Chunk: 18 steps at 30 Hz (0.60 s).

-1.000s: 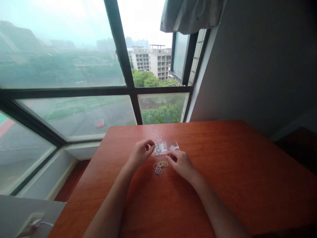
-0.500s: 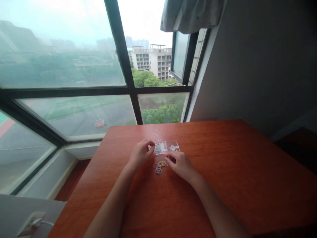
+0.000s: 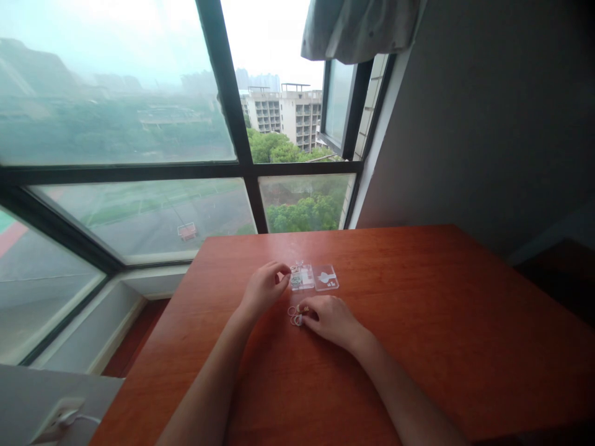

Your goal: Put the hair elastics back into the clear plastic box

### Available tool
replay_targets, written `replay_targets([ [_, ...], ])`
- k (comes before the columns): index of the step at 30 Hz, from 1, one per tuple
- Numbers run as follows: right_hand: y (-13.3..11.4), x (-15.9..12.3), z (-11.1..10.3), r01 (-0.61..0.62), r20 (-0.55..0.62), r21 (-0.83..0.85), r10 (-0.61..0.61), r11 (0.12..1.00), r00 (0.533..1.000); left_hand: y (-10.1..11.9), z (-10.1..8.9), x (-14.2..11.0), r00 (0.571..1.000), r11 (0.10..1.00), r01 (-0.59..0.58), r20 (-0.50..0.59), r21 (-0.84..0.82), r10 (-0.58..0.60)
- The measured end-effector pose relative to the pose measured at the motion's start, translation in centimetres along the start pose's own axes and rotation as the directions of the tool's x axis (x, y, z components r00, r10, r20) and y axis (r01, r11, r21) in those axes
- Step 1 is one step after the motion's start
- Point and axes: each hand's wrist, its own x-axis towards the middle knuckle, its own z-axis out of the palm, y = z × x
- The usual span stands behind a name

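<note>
Loose rings (image 3: pixel 295 321), round, without long axis, lay at nine o'clock from my nearer right hand (image 3: pixel 331 317), finger and thumb slightly parted, any hold indiscernible.

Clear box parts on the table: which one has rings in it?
The left-hand part, beside the left hand: rings show in it. The other part, to its right, bears a white design instead.
</note>
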Motion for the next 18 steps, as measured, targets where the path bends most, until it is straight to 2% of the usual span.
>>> replay_targets([
  [11, 0.43, 0.02, 0.01, 0.057, 0.029, -0.058, -0.055, 0.997, 0.998, 0.06, 0.02, 0.02, 1.000, 1.000, -0.012, 0.006, -0.012, 0.012],
  [18, 0.50, 0.05, 0.01, 0.075, -0.003, -0.045, -0.076, 0.996, 0.997, 0.20, -0.17, -0.06, 1.000, 1.000, -0.024, 0.000, -0.016, 0.024],
])
